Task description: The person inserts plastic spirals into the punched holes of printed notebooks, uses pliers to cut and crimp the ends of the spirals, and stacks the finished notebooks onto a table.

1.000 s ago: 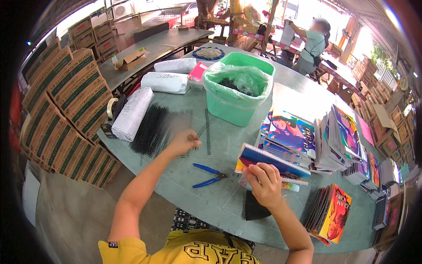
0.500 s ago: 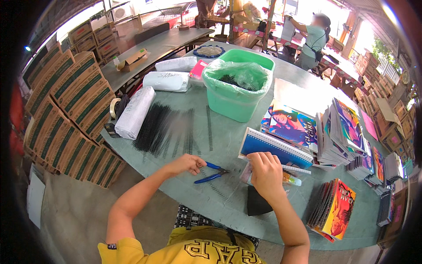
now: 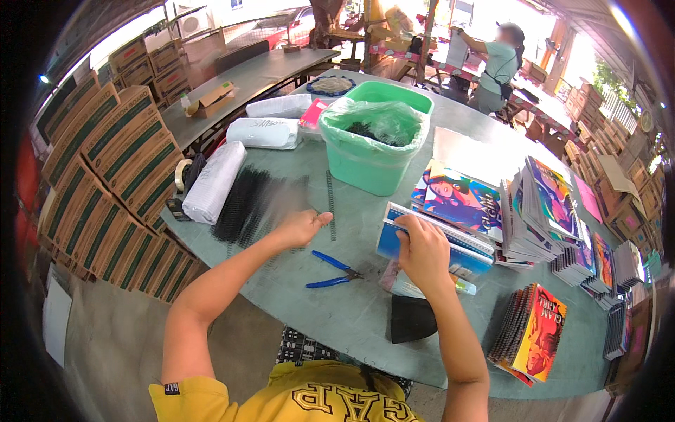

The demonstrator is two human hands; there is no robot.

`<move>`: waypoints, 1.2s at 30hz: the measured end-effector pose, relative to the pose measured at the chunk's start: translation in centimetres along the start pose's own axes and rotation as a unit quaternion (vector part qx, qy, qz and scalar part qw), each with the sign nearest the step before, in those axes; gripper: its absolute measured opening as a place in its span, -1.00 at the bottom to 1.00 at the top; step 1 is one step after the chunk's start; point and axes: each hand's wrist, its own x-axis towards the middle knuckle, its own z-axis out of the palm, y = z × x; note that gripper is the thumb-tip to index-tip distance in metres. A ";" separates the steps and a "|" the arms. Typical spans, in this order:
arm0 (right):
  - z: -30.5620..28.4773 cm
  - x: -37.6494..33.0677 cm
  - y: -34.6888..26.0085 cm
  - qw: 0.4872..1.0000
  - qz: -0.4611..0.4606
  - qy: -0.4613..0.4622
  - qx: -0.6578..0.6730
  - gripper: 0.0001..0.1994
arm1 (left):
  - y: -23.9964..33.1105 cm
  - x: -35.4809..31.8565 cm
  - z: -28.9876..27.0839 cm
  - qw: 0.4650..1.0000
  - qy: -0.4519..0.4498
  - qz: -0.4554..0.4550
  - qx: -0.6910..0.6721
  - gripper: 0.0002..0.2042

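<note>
On the grey desk (image 3: 365, 316), the left hand (image 3: 304, 226) pinches one end of a thin wire binding coil (image 3: 330, 204), which runs straight away from the grip toward the green bin (image 3: 373, 151). The right hand (image 3: 422, 252) lies on the near edge of a blue-covered notebook (image 3: 436, 243), fingers pressed together on its spiral side, thumb underneath; whether it lifts the notebook cannot be told. Between the two grips, slightly nearer the person, blue-handled pliers (image 3: 332, 271) lie flat on the desk, touched by neither hand. Left of the left grip sits a heap of black binding coils (image 3: 242, 204), with a white wrapped bundle (image 3: 214, 181) just beyond it. Below the right grip lies a dark flat piece (image 3: 413, 318). Right of the right grip stand stacks of colourful notebooks (image 3: 538, 211).
</note>
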 end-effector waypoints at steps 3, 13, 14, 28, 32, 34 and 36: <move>0.5 0.3 0.2 0.999 0.018 -0.004 -0.045 -0.73 | 3.7 0.0 -0.2 0.997 0.061 0.040 0.002 -0.47; 1.7 0.6 -1.0 0.991 -0.003 -0.023 -0.133 -0.63 | 7.5 -0.6 3.3 0.976 -0.080 0.173 0.108 -0.44; 1.7 0.4 -1.1 0.991 -0.002 -0.022 -0.133 -0.63 | 6.1 0.0 3.1 0.972 -0.036 0.215 0.084 -0.42; 1.3 0.3 -0.5 0.994 0.017 0.004 -0.111 -0.73 | 10.3 -3.8 0.4 0.987 -0.062 0.123 -0.086 -0.57; 1.1 0.5 -0.8 0.992 0.012 -0.030 -0.122 -0.76 | 9.1 -3.0 1.0 0.954 0.044 0.220 -0.201 -0.61; 1.2 0.5 -0.9 0.992 0.019 -0.019 -0.127 -0.76 | 10.0 -3.2 -0.5 0.962 0.060 0.195 -0.181 -0.67; 1.5 0.5 -0.8 0.989 0.038 -0.012 -0.146 -0.77 | 10.8 -3.3 -0.7 0.963 0.084 0.195 -0.168 -0.70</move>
